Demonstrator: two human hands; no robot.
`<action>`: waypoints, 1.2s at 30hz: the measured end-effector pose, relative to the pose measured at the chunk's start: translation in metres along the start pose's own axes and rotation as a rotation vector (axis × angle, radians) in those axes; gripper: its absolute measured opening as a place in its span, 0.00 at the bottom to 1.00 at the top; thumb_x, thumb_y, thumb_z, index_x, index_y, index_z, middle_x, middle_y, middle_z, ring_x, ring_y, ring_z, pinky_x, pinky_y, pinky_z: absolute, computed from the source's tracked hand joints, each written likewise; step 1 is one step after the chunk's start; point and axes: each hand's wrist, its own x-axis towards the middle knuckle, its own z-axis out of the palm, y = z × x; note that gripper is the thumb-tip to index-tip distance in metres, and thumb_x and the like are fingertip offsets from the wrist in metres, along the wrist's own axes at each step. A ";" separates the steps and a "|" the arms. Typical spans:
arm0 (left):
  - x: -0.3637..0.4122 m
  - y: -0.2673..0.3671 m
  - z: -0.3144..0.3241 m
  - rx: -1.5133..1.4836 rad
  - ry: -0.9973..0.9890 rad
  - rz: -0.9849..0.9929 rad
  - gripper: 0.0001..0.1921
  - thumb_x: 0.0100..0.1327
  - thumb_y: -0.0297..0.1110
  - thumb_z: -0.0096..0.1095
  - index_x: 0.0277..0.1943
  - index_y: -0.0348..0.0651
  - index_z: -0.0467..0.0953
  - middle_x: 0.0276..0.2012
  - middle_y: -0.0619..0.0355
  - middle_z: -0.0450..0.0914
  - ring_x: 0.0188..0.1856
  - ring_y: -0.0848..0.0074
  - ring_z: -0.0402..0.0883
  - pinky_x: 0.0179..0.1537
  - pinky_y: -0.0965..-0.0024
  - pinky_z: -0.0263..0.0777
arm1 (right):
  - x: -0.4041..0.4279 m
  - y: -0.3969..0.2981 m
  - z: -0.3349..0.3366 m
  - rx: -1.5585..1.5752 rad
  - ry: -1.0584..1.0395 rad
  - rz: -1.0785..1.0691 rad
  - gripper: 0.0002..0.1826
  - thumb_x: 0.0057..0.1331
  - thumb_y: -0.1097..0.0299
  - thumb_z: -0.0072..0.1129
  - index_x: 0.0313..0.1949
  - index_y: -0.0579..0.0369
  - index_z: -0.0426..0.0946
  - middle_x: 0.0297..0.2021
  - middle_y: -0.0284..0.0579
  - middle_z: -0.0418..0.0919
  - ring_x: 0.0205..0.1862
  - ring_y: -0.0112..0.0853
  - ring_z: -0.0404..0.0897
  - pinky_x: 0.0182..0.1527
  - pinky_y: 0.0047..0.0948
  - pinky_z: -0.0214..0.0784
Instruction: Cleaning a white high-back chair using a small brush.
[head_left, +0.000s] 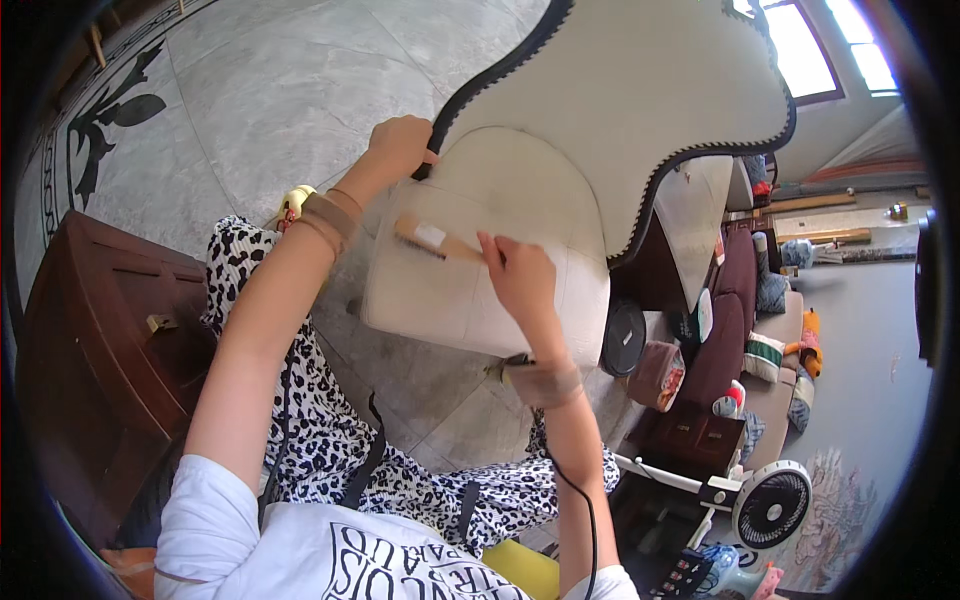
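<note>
My right hand (523, 281) grips the handle of a wooden brush (436, 238), blurred, over the pale seat cushion (480, 300) of an upholstered chair. The brush's bristles face down and towards me. My left hand (403, 146) grips the dark edge of the chair's tall, curved backrest (622, 97), at its lower left end. A dark border with small studs runs round the backrest. Whether the bristles touch the seat cannot be told.
A dark wooden cabinet (112, 337) stands at the left. On the right are a white electric fan (772, 504), a round black bin (624, 339) and a sofa with cushions (765, 356). Grey floor tiles (300, 90) lie beyond the chair. A cable (589, 517) runs along my right arm.
</note>
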 end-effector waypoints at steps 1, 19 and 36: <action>0.001 0.000 -0.005 -0.024 -0.070 0.004 0.18 0.52 0.48 0.69 0.29 0.38 0.79 0.27 0.51 0.82 0.34 0.61 0.83 0.34 0.61 0.74 | 0.016 -0.001 0.003 -0.011 0.027 -0.029 0.24 0.69 0.52 0.47 0.21 0.55 0.77 0.15 0.53 0.73 0.20 0.49 0.75 0.23 0.43 0.64; 0.005 -0.001 -0.006 -0.019 -0.121 -0.017 0.18 0.50 0.46 0.71 0.31 0.37 0.80 0.32 0.49 0.82 0.37 0.59 0.83 0.36 0.60 0.75 | 0.053 0.005 0.048 -0.383 0.064 -0.275 0.26 0.67 0.56 0.47 0.11 0.50 0.75 0.10 0.47 0.73 0.11 0.41 0.75 0.15 0.38 0.67; 0.006 -0.001 -0.012 -0.071 -0.159 -0.030 0.16 0.50 0.42 0.71 0.30 0.36 0.79 0.31 0.47 0.82 0.37 0.57 0.83 0.36 0.60 0.75 | 0.034 0.037 0.036 -0.442 -0.003 -0.085 0.27 0.70 0.55 0.43 0.14 0.51 0.74 0.14 0.47 0.75 0.15 0.44 0.76 0.19 0.41 0.69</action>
